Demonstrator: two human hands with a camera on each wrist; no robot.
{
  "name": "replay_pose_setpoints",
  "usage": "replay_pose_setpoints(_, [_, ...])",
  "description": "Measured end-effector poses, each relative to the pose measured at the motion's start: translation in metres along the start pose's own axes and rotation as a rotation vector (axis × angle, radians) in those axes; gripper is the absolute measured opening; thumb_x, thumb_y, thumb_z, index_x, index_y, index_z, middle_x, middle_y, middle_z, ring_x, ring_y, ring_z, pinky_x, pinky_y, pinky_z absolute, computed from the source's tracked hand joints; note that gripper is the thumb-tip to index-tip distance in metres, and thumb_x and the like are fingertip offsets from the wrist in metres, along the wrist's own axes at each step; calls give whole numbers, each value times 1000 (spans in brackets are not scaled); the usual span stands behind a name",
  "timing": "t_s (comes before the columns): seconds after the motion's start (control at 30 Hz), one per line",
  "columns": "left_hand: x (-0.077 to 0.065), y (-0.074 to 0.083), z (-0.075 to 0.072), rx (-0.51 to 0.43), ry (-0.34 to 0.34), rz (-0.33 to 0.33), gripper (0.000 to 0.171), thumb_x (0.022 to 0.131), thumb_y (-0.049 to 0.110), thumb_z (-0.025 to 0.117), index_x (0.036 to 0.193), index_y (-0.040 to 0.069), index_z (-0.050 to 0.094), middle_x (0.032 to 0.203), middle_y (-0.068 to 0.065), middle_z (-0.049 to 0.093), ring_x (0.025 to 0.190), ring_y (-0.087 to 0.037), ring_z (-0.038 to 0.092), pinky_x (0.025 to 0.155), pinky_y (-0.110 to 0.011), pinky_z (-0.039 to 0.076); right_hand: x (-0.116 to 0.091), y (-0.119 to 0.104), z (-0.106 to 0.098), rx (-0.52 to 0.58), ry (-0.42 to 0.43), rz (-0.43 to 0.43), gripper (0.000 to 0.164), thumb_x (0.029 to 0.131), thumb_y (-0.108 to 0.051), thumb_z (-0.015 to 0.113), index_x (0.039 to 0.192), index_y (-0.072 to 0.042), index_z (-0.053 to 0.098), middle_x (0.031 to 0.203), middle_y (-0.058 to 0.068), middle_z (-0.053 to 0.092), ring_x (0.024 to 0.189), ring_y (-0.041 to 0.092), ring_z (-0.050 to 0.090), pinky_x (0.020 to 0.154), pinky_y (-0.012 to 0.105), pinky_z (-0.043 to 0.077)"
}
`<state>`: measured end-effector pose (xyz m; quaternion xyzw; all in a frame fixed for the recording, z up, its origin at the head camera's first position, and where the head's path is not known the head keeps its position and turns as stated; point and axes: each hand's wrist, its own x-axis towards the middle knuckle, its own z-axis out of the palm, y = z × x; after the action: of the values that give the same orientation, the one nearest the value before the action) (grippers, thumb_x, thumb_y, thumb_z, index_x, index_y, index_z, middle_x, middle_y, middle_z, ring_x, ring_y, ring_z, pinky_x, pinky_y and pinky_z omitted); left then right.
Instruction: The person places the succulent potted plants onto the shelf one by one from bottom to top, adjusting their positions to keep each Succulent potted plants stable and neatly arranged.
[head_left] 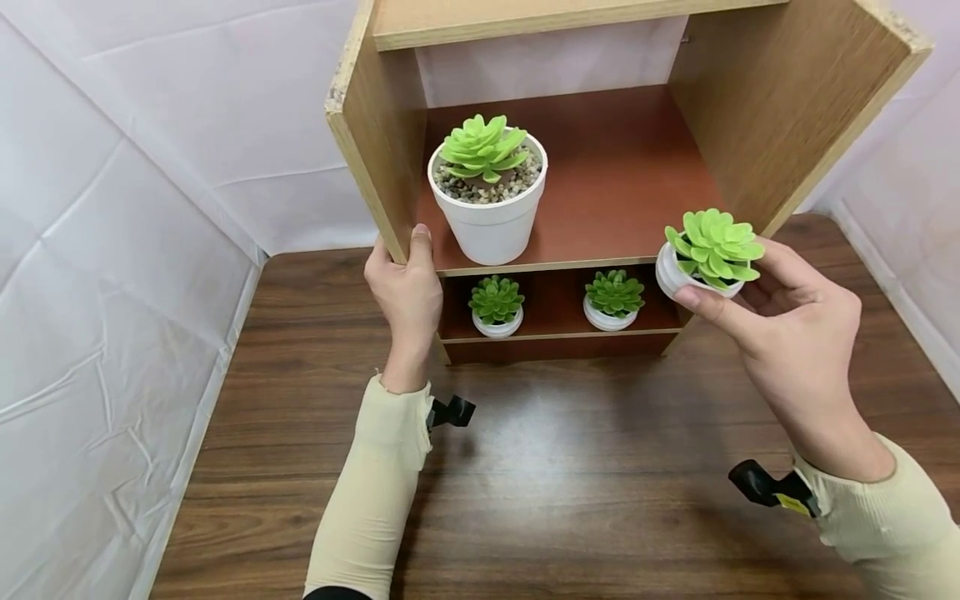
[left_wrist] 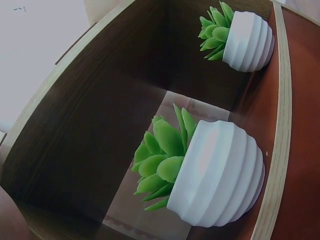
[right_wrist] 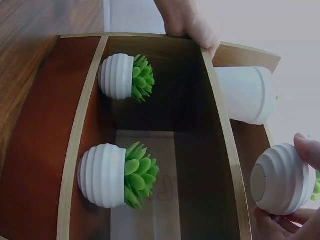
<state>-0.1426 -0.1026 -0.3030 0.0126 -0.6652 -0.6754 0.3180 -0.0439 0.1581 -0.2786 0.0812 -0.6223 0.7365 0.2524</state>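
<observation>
My left hand (head_left: 408,292) grips the lower front edge of the left side panel of a wooden shelf unit (head_left: 375,158), thumb on the inner face. In my right hand (head_left: 806,333), a small potted succulent (head_left: 715,248) is pinched by its white ribbed pot, in front of the right side panel. The right wrist view shows this pot (right_wrist: 280,182) tipped, its round base visible. A larger white pot with a succulent (head_left: 491,225) stands on the middle shelf, near my left hand. Below, two small potted succulents (head_left: 497,307) (head_left: 613,300) sit apart on the lower shelf.
The shelf unit stands on a brown wood-grain table (head_left: 562,467). Its top board (head_left: 570,17) crosses above the large pot. White sheeting (head_left: 127,208) hangs along the left and back, and another white wall (head_left: 907,167) rises at right. Each sleeve carries a small black camera mount (head_left: 453,411).
</observation>
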Motion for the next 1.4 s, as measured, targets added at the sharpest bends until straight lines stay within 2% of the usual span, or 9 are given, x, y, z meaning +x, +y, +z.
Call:
replay_pose_setpoints(0.17, [-1, -2, 0, 9, -1, -5, 15, 86, -2, 55, 71, -6, 53, 52, 0, 37, 46, -13, 32, 48, -23, 29, 5, 3, 5, 1, -13, -3, 52, 59, 27, 69, 108, 17, 57, 112, 25, 58, 97, 27, 58, 81, 26, 46])
replay_pose_setpoints(0.57, [-1, -1, 0, 14, -4, 22, 12, 86, -3, 55, 79, -13, 57, 53, -1, 39, 47, -13, 31, 49, -24, 30, 12, 5, 15, 7, -6, -16, 51, 58, 26, 71, 107, 16, 59, 111, 25, 58, 98, 29, 58, 81, 27, 46])
replay_pose_setpoints(0.8, [-1, -1, -1, 3, -4, 14, 14, 86, -3, 54, 74, -10, 55, 52, -1, 38, 45, -13, 31, 47, -23, 29, 16, 4, 19, 32, -6, -38, 51, 59, 26, 70, 107, 16, 58, 111, 26, 58, 100, 30, 57, 83, 28, 46])
replay_pose_setpoints(0.93, [0, -1, 0, 5, 0, 18, 17, 86, -3, 55, 70, -6, 53, 51, -2, 36, 45, -14, 31, 47, -24, 28, 18, 4, 20, 17, -8, -69, 50, 59, 26, 70, 106, 16, 59, 110, 26, 58, 99, 30, 57, 82, 28, 46])
replay_pose_setpoints(1.23, [2, 0, 1, 16, 21, 2, 18, 85, -3, 56, 67, -4, 54, 51, -2, 38, 46, -13, 32, 48, -23, 29, 24, 7, 21, -23, -17, -67, 49, 59, 23, 72, 106, 13, 61, 108, 24, 59, 96, 28, 59, 82, 28, 46])
replay_pose_setpoints(1.4, [5, -23, 0, 34, 23, 3, 14, 86, 3, 58, 73, -3, 59, 54, -4, 43, 48, -16, 35, 50, -25, 33, 25, 7, 22, -79, -5, -59, 47, 61, 21, 73, 106, 11, 62, 107, 22, 60, 95, 25, 59, 82, 26, 46])
